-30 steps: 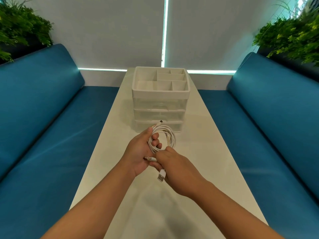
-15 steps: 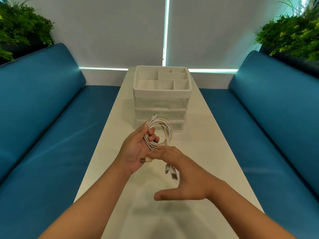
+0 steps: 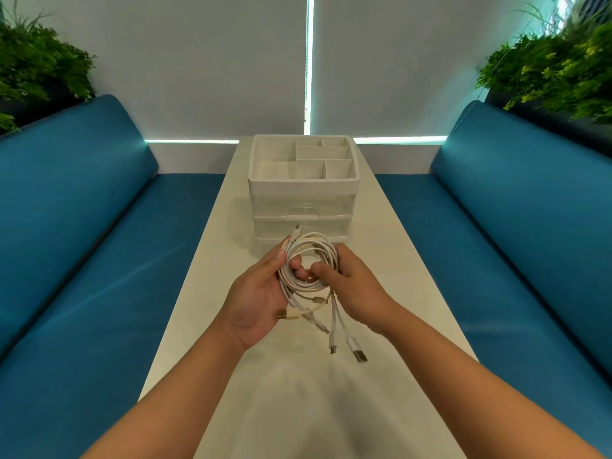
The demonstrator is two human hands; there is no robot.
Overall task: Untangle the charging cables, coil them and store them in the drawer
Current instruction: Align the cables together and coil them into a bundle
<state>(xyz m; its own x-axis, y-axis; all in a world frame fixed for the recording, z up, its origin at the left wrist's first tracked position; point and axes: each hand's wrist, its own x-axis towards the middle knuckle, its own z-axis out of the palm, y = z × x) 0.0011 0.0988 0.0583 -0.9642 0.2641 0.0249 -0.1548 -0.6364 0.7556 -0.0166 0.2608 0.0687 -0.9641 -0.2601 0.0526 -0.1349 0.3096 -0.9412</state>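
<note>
A bundle of white and cream charging cables (image 3: 309,260) is coiled into a loop above the table, held between both hands. My left hand (image 3: 256,298) grips the loop's left side with fingers through it. My right hand (image 3: 356,286) grips its right side. Several plug ends (image 3: 347,346) dangle below the loop over the table. Behind the hands stands a white organizer with clear drawers (image 3: 303,210); its drawers look closed and its lowest drawer is partly hidden by the cables.
The long white table (image 3: 298,392) runs between two blue sofas (image 3: 99,260) (image 3: 513,243). The organizer's top tray (image 3: 303,182) has several compartments. Green plants (image 3: 36,67) (image 3: 563,67) stand behind the sofas.
My right hand rose from under the bundle and closed on the loop's right side. The coil opened wider between both hands, and the plug ends now hang lower.
</note>
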